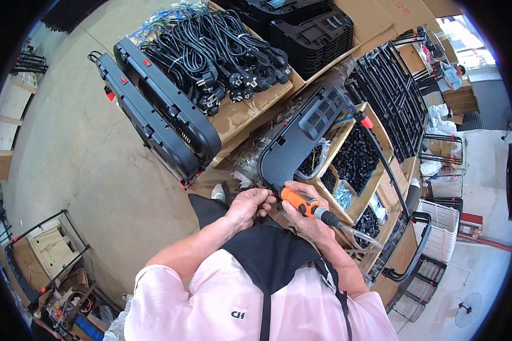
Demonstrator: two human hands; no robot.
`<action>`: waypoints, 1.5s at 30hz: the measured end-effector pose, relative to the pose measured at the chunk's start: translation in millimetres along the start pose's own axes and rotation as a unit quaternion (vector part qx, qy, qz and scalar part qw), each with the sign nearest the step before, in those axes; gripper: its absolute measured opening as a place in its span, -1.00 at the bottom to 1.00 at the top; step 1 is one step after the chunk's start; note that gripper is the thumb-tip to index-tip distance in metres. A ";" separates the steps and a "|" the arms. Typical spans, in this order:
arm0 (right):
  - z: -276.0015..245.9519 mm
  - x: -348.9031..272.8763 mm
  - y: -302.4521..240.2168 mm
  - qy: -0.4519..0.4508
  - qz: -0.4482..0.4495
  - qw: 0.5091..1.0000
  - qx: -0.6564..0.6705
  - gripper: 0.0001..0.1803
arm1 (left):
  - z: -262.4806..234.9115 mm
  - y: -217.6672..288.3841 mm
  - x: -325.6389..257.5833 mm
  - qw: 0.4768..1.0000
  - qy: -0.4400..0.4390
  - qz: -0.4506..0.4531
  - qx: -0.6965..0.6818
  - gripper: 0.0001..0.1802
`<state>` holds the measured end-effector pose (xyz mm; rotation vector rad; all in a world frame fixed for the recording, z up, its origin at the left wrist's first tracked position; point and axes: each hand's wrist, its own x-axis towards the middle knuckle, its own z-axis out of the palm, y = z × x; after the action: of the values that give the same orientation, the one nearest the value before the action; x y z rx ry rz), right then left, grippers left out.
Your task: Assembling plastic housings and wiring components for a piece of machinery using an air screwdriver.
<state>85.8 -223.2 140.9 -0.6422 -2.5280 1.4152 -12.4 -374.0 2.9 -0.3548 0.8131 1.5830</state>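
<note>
My right hand [313,227] is wrapped round an orange and black air screwdriver [299,202], whose clear hose [361,234] trails off to the right. The tool's front end points left, toward the fingers of my left hand [248,207]. Those fingers are pinched together close to the near end of a black plastic housing [287,149]. Whatever they hold, if anything, is too small to make out. The housing has a raised vented cover at its far end and lies tilted in front of me, beside a parts box.
The wooden parts box [389,133] at right holds small black parts [355,156] and bagged screws [343,196]. Power cables [222,51] with plugs pile on cardboard at the back. Two finished-looking black housings [170,108] stand at left. Black metal frames [389,96] are stacked far right.
</note>
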 end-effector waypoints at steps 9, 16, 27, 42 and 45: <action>-4.7 -2.3 -3.8 0.001 0.027 0.999 0.023 -0.51 | 8.6 8.0 2.2 0.999 0.026 -0.029 0.003 -0.69; -22.5 1.5 -11.6 0.038 0.000 0.985 0.171 -0.44 | 27.8 27.9 11.1 0.995 0.015 -0.021 -0.093 -0.72; -28.1 17.9 -12.3 0.059 -0.013 0.980 0.191 -0.40 | 46.9 45.2 21.7 0.988 -0.021 0.000 -0.155 -0.72; -11.2 48.7 -9.4 0.110 0.018 0.975 0.193 -0.41 | 52.1 53.6 30.5 0.974 -0.059 -0.053 -0.210 -0.62; -9.9 62.0 -16.6 0.122 0.065 0.967 0.213 -0.40 | 52.3 48.6 26.4 0.960 -0.072 -0.093 -0.253 -0.65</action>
<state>29.3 -195.4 156.7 -0.8473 -1.9413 1.7298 -52.2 -318.9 37.0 -0.6542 0.2419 1.6031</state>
